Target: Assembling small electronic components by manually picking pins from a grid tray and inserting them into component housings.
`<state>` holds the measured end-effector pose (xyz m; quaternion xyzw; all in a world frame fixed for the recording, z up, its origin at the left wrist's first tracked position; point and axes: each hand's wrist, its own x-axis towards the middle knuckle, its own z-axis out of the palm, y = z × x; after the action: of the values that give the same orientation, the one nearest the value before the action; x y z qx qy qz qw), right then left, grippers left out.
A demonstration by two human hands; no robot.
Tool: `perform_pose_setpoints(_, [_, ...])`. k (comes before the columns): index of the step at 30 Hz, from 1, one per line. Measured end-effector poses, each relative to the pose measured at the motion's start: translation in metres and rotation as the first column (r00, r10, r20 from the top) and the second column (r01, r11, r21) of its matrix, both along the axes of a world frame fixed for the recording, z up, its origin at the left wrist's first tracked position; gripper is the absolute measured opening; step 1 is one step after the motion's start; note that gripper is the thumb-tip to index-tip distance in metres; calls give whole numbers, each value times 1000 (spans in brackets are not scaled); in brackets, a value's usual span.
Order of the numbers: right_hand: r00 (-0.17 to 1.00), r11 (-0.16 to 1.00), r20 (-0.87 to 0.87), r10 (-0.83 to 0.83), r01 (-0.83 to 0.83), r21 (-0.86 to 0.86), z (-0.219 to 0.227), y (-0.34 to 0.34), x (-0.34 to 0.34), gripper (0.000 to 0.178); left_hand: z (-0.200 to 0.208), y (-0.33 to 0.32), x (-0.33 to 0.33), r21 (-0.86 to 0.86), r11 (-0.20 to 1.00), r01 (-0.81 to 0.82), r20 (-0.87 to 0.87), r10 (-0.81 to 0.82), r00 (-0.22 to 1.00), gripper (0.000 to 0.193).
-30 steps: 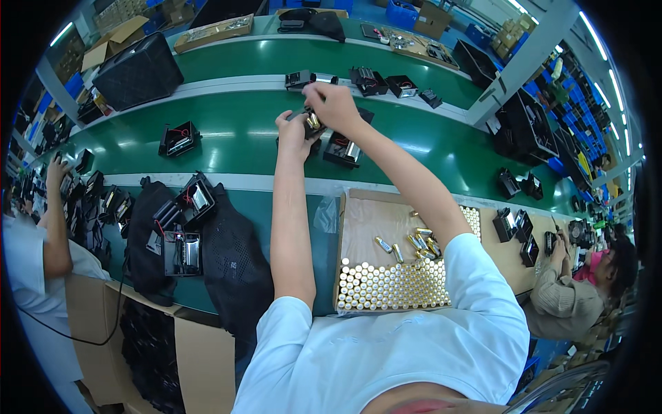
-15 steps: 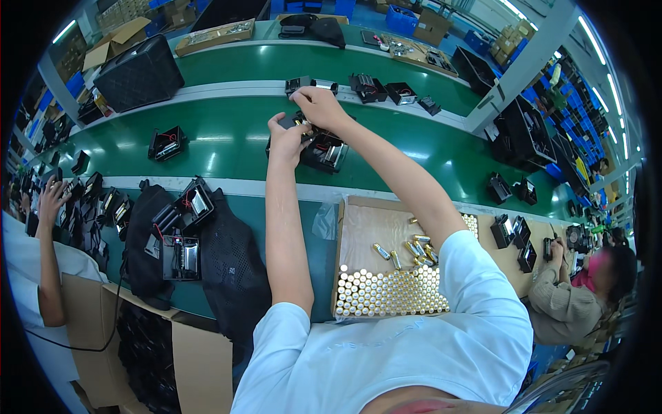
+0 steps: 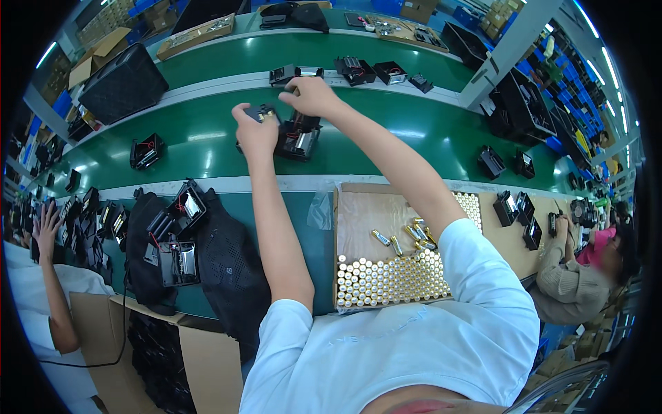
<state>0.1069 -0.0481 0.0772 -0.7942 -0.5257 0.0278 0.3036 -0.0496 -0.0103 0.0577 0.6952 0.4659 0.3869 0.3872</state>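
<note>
My left hand [image 3: 258, 141] is closed round a black battery holder [image 3: 262, 112] above the green belt; gold-coloured batteries show in it. To its right my right hand [image 3: 314, 98] hangs over the belt, thumb and forefinger apart, with no object visible between them. Its fingertips are slightly blurred. Just below my right hand lies an open black case [image 3: 300, 143] with silvery parts inside, partly hidden by my hands. Close to my body stands a shallow cardboard tray [image 3: 358, 221], with rows of upright batteries [image 3: 386, 281] and several loose batteries [image 3: 420, 233] lying on their sides.
Open black cases [image 3: 181, 261] lie on black cloth bags [image 3: 231, 255] at the left. More units [image 3: 355, 70] sit along the far ledge. A co-worker's hand [image 3: 47, 231] is at far left; another person [image 3: 576, 276] works at right. A cardboard box [image 3: 210, 359] stands lower left.
My hands have separated: the left moved left with the battery holder, while the right came away from it. The whole view has shifted slightly. The co-worker's hand at far left has spread its fingers.
</note>
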Motion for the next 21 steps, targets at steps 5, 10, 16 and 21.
perform_pose_setpoints(5, [963,984,249,103,-63,-167,-35,-15,60,34,-18,5,8,839,490,-236,-273,754,597,42])
perform_pose_setpoints(10, [949,999,314,36,-34,-12,-5,-48,61,34,25,-21,9,107,899,425,-255,-388,886,41])
perform_pose_setpoints(16, [999,938,2,-51,49,-344,53,-104,50,31,16,-71,63,15,785,619,-384,-567,729,37])
perform_pose_setpoints(21, [958,985,274,88,-43,-166,52,-216,31,20,-1,-76,82,59,700,712,-516,-589,622,42])
